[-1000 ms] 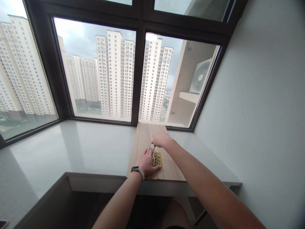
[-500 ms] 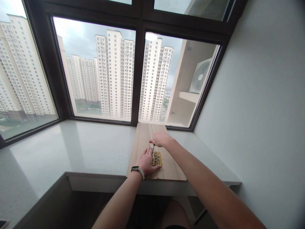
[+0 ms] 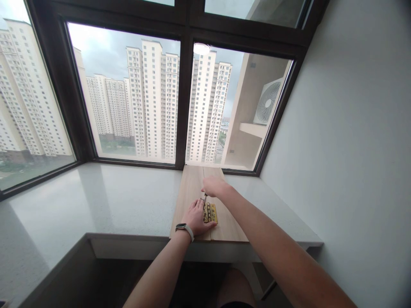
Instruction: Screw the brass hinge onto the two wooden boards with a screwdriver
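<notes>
A brass-coloured hinge lies on two light wooden boards placed side by side, over their seam. My left hand, wearing a watch with a pale band, rests flat on the board and the hinge's left part. Its fingers are stretched forward and its thumb is spread along the hinge's near edge. Above the far end of the hinge, my right hand is closed around a tool with a thin metal shaft, which looks like a screwdriver. The shaft points down beside my left fingertips; its tip and handle are hidden.
The boards lie on a pale stone windowsill counter, whose near edge overhangs a dark recess. A dark window frame stands behind. A white wall borders the right side. My knee shows below the counter.
The whole view has shifted slightly. My right hand has turned a little around the tool, and the shaft stands somewhat more upright. My left hand keeps its place on the hinge.
</notes>
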`<action>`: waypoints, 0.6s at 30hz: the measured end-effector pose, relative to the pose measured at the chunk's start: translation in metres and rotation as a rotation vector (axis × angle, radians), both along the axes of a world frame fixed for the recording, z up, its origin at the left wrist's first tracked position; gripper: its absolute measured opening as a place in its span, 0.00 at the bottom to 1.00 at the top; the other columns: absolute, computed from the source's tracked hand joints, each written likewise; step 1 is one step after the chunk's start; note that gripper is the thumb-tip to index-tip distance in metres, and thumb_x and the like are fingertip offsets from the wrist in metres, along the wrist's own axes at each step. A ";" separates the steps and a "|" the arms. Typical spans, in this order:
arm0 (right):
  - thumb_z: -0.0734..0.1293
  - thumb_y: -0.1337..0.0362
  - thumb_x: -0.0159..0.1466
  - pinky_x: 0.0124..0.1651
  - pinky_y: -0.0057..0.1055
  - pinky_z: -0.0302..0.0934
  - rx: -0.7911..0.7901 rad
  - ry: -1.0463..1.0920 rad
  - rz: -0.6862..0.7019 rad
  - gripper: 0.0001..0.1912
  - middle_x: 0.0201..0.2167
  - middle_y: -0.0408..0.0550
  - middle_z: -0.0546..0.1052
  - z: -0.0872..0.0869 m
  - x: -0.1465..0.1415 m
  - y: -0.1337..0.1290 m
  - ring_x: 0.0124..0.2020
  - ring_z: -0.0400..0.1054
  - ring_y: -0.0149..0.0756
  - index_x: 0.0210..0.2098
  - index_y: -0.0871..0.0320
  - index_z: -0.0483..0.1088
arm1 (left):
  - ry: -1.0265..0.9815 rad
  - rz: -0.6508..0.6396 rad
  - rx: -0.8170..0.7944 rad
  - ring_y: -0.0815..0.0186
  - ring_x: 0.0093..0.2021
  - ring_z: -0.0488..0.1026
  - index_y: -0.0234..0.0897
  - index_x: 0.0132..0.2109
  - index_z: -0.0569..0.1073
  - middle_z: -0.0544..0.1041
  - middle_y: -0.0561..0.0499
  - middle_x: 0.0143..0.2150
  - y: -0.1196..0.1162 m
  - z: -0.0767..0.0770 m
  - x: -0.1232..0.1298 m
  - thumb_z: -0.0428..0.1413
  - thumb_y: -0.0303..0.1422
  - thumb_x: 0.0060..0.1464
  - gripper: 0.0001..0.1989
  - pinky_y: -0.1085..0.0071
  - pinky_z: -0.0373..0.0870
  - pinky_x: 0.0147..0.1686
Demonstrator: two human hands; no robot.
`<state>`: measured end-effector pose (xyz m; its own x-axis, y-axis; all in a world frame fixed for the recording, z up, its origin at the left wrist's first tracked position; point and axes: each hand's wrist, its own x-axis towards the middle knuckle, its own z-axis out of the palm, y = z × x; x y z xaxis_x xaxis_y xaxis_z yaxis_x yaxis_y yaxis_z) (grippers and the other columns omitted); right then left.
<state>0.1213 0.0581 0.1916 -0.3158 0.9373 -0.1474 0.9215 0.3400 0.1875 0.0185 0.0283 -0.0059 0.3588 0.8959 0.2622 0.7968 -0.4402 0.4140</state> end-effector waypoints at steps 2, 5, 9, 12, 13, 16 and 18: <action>0.69 0.57 0.66 0.44 0.33 0.67 0.002 -0.001 0.038 0.14 0.47 0.59 0.81 0.002 0.000 -0.001 0.47 0.77 0.46 0.46 0.58 0.80 | -0.004 -0.003 -0.005 0.44 0.75 0.46 0.28 0.74 0.52 0.55 0.37 0.74 0.000 0.000 0.000 0.50 0.70 0.45 0.62 0.54 0.43 0.73; 0.73 0.62 0.63 0.42 0.31 0.66 0.009 -0.021 0.089 0.10 0.45 0.56 0.82 0.004 0.002 -0.002 0.46 0.77 0.45 0.44 0.57 0.80 | -0.006 -0.013 -0.005 0.44 0.75 0.45 0.27 0.74 0.51 0.56 0.37 0.74 -0.001 0.001 -0.001 0.50 0.70 0.46 0.62 0.54 0.43 0.73; 0.73 0.62 0.63 0.41 0.30 0.65 -0.037 0.023 0.092 0.10 0.46 0.55 0.82 0.003 0.003 -0.001 0.45 0.77 0.43 0.43 0.55 0.80 | -0.007 -0.015 -0.009 0.44 0.75 0.45 0.26 0.74 0.51 0.55 0.36 0.74 0.000 0.000 -0.002 0.50 0.70 0.46 0.62 0.54 0.43 0.73; 0.69 0.54 0.67 0.42 0.31 0.66 -0.072 0.061 0.039 0.16 0.49 0.58 0.81 0.002 0.001 -0.002 0.48 0.76 0.45 0.47 0.57 0.79 | -0.008 -0.010 -0.017 0.44 0.75 0.45 0.28 0.74 0.51 0.54 0.37 0.74 0.002 -0.001 -0.001 0.50 0.70 0.46 0.62 0.53 0.43 0.73; 0.67 0.52 0.68 0.44 0.32 0.66 -0.069 0.059 0.023 0.18 0.50 0.59 0.80 0.002 0.000 -0.002 0.49 0.76 0.46 0.49 0.57 0.79 | -0.009 -0.012 -0.018 0.44 0.75 0.44 0.28 0.74 0.51 0.54 0.37 0.75 0.002 -0.002 -0.001 0.50 0.70 0.45 0.62 0.53 0.43 0.73; 0.64 0.51 0.71 0.48 0.33 0.66 -0.038 0.015 0.009 0.20 0.52 0.60 0.79 0.001 -0.003 -0.003 0.53 0.74 0.48 0.53 0.57 0.78 | -0.012 -0.018 -0.018 0.44 0.75 0.44 0.28 0.74 0.51 0.54 0.37 0.75 0.003 -0.003 0.000 0.50 0.70 0.45 0.62 0.53 0.42 0.73; 0.64 0.54 0.71 0.48 0.35 0.67 -0.018 -0.025 0.003 0.19 0.51 0.61 0.79 0.001 -0.005 -0.003 0.52 0.75 0.48 0.53 0.57 0.78 | -0.015 -0.017 -0.022 0.44 0.75 0.43 0.27 0.74 0.51 0.54 0.36 0.75 0.003 -0.003 0.000 0.50 0.70 0.45 0.63 0.54 0.42 0.73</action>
